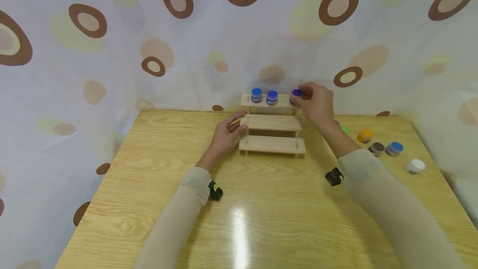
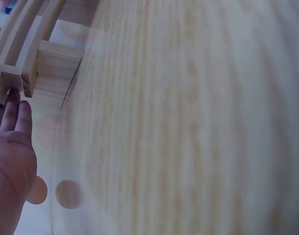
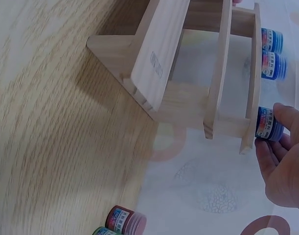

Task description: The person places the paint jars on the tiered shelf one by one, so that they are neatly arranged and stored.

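Note:
A three-step wooden rack (image 1: 274, 144) stands near the table's far edge. At its left side, my left hand (image 1: 225, 134) holds the end of the middle shelf, thumb and fingers about it. My right hand (image 1: 318, 103) pinches a small paint jar with a dark purple lid (image 1: 296, 94) at the right end of the top shelf. In the right wrist view, that jar (image 3: 269, 125) sits between thumb and fingers, its base against the shelf. Two blue-lidded paint jars, one lighter (image 1: 256, 95) and one darker (image 1: 272, 98), stand upright on the top shelf's left half.
Right of the rack, several more jars stand on the table: orange (image 1: 365, 136), brown (image 1: 376, 149), blue (image 1: 394, 148) and white (image 1: 415, 166). A green one (image 1: 345, 129) is partly hidden by my right arm. A patterned cloth (image 1: 209, 32) hangs behind the table.

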`<move>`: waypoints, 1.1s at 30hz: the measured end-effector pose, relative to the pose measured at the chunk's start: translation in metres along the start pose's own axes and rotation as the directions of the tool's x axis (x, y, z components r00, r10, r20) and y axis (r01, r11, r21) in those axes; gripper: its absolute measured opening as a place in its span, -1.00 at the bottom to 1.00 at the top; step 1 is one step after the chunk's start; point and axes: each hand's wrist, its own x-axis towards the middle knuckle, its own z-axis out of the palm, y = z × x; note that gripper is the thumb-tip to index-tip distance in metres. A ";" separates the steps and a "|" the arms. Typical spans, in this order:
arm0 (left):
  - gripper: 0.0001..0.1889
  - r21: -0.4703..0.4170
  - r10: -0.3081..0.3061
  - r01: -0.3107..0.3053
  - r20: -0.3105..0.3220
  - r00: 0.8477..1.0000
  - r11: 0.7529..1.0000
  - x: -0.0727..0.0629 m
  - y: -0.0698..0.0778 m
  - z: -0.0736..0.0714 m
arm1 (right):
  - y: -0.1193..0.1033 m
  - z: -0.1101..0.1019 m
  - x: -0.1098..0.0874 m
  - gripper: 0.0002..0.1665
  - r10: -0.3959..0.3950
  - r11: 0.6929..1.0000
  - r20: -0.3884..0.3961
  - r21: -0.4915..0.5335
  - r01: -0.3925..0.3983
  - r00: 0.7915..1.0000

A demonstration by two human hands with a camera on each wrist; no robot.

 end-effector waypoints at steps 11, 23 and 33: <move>-0.48 0.010 0.004 -0.003 -0.014 1.000 1.000 0.002 0.001 -0.001 | 0.002 0.000 -0.002 -0.46 -0.005 0.999 -0.039 0.046 0.007 0.999; -0.49 -0.046 0.015 -0.015 -0.003 1.000 0.999 0.004 0.000 -0.002 | 0.036 -0.034 -0.026 -0.47 0.032 0.999 -0.125 0.033 -0.028 0.992; -0.48 -0.089 0.008 -0.008 0.001 1.000 0.996 0.001 -0.001 -0.002 | 0.081 -0.059 -0.056 -0.36 0.144 0.987 -0.074 -0.060 -0.149 0.987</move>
